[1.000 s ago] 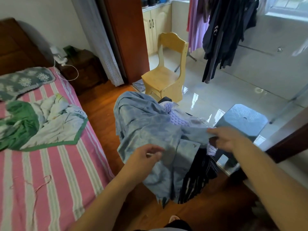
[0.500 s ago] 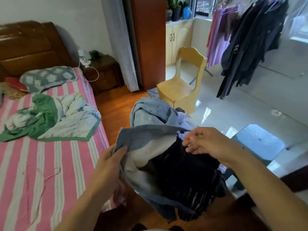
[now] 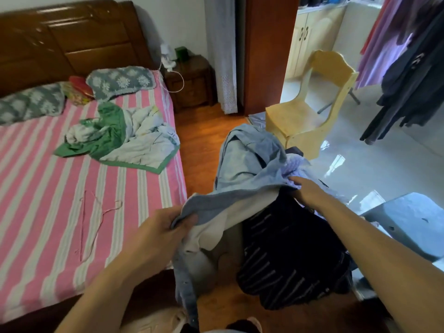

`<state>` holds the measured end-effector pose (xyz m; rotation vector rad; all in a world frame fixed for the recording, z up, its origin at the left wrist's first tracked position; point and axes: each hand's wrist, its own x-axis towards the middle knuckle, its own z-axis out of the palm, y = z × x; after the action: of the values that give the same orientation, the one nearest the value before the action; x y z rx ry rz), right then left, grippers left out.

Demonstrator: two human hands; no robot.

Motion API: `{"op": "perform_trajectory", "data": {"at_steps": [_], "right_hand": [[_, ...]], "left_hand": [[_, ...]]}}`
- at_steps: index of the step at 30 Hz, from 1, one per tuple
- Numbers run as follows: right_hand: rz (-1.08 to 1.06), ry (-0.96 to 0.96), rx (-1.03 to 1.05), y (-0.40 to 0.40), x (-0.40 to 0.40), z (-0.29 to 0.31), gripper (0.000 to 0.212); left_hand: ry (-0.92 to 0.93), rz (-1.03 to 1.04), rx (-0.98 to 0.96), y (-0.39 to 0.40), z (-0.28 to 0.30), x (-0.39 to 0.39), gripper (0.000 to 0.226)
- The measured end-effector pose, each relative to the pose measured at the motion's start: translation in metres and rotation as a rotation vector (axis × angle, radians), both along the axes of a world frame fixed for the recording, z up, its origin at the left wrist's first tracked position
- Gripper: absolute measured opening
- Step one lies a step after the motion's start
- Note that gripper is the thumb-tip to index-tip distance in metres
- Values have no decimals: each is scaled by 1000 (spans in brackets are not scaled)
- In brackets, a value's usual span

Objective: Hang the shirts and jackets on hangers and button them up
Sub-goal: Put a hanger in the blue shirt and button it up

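Now lifted higher off the dark striped garment (image 3: 295, 258), with left hand (image 3: 158, 234) pinching the blue denim shirt (image 3: 242, 169) edge, right hand (image 3: 310, 193) on its far edge, grip unclear, pink hanger (image 3: 96, 227) waiting on the bed (image 3: 48, 188).

Soft cloth, polished wood, shiny tile

Matt blue denim shirt (image 3: 249, 188); dark striped woven garment (image 3: 288, 255); glossy varnished headboard (image 3: 72, 42); pale smooth wooden chair (image 3: 310, 111); reflective tiled floor (image 3: 374, 164); striped cotton bedsheet (image 3: 48, 212).

pink striped bed (image 3: 60, 193) with a crumpled green-white blanket (image 3: 125, 140), wooden chair (image 3: 310, 116), dark nightstand (image 3: 192, 85), grey stool (image 3: 413, 222)
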<state>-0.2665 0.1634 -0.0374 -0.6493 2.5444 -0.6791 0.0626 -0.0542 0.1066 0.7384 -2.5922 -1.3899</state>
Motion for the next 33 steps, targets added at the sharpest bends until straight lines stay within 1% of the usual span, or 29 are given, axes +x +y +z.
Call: {"op": "perform_trajectory", "data": {"at_steps": [1,3,4,5,6,8,10,11,13,15,17,19,21,22,24,25,26,27,28,29,30,31,32,33], "right_hand": [[6,39,40,-2,-4,-5,37],[-14,67,81,-11,-12,-8,35],[-64,87,65,-18,-15,1,34],[-135,130,22,-27,-18,15,34],[-184,214,-28,-39,-19,36,33],[-209,401,-146,-72,-17,91,26],[-208,530,-281,-116,-9,158,24],[-201,576,-344,-140,-2,193,26],[-169,642,-424,-189,20,260,34],[-92,678,-510,-238,54,317,42],[-5,646,-656,-287,95,359,43],[105,604,-821,-337,138,393,37],[216,575,-855,-378,186,411,20],[287,590,-796,-395,212,415,13],[472,624,-681,-429,254,410,11],[565,642,-624,-450,269,406,8],[615,646,-555,-459,276,403,11],[655,639,-538,-481,290,404,14],[660,632,-532,-502,304,405,15],[651,643,-549,-523,320,406,12],[623,661,-556,-542,338,410,9],[596,673,-565,-562,356,411,8],[574,671,-563,-582,377,411,7],[576,672,-541,-601,399,408,7]], "left_hand": [[7,-13,4,-1,2,4,26],[25,-5,-17,-8,8,11,23],[33,39,-53,-14,10,14,20],[42,103,-98,-22,10,17,21],[48,179,-151,-33,13,19,26],[89,321,-253,-57,28,23,32],[182,459,-283,-93,53,31,29],[237,531,-300,-114,69,37,28],[344,628,-419,-157,103,59,26],[408,708,-536,-199,139,92,18],[439,824,-601,-246,173,137,19],[488,912,-652,-285,210,191,22],[506,950,-712,-317,240,249,21],[507,944,-731,-328,252,275,19],[496,844,-704,-351,267,326,16],[476,753,-654,-359,273,351,13],[439,689,-599,-364,276,366,16],[378,657,-600,-377,279,393,37],[310,647,-606,-385,281,416,52],[287,655,-619,-394,283,436,49],[276,693,-617,-405,285,453,35],[305,749,-602,-419,285,470,21],[338,837,-613,-434,283,485,13],[329,946,-635,-447,279,498,7]]}}
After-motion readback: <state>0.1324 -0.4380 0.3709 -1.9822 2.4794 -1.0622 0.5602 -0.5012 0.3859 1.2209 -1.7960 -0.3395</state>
